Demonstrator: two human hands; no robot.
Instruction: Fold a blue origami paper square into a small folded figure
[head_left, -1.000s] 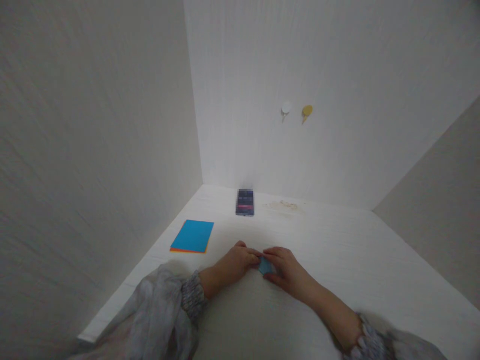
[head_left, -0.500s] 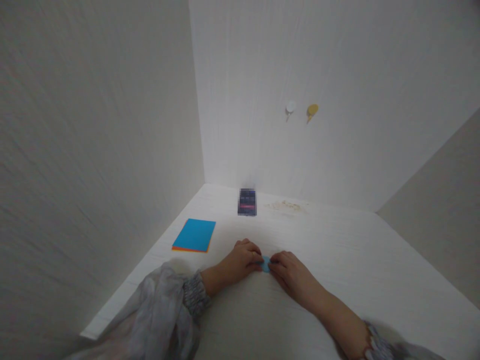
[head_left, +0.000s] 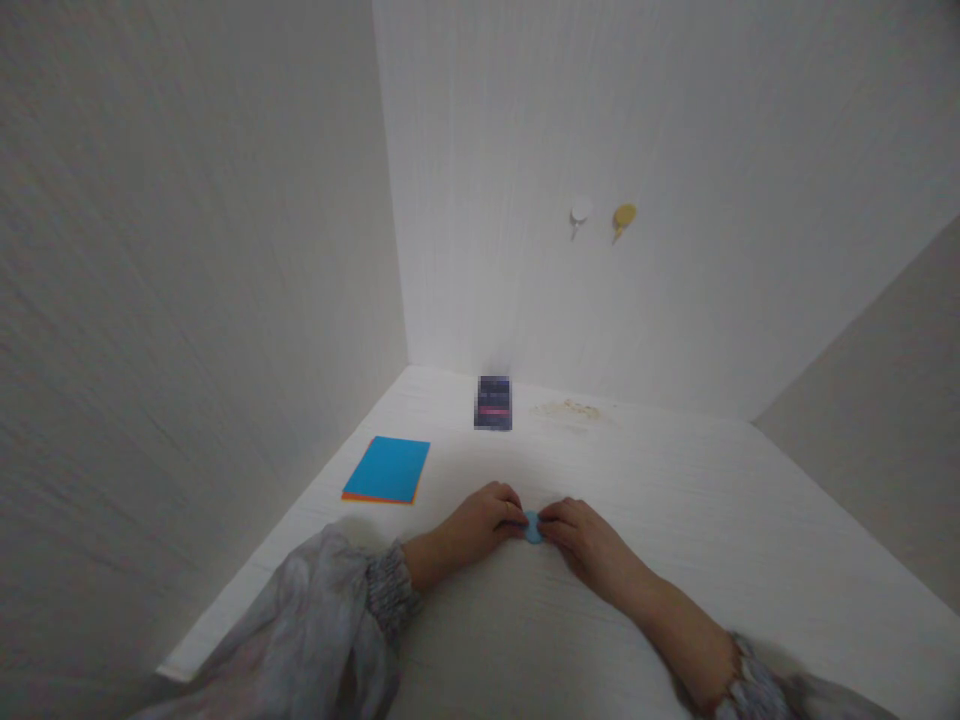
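Left hand (head_left: 487,525) and right hand (head_left: 589,545) pinch opposite edges of small light-blue piece (head_left: 533,529) at desk (head_left: 510,640), rightward of and nearer than blue-topped sheets (head_left: 388,470). Two-handed fingertip work in progress; next move likely calls for light, even pressure.

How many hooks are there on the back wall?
2: the white hook, and the yellow hook to its right. Both are fully visible on the wall.

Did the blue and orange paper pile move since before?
No, the paper pile hasn't moved: it lies in the same spot near the far left corner of the table. Only the camera view shifted slightly.
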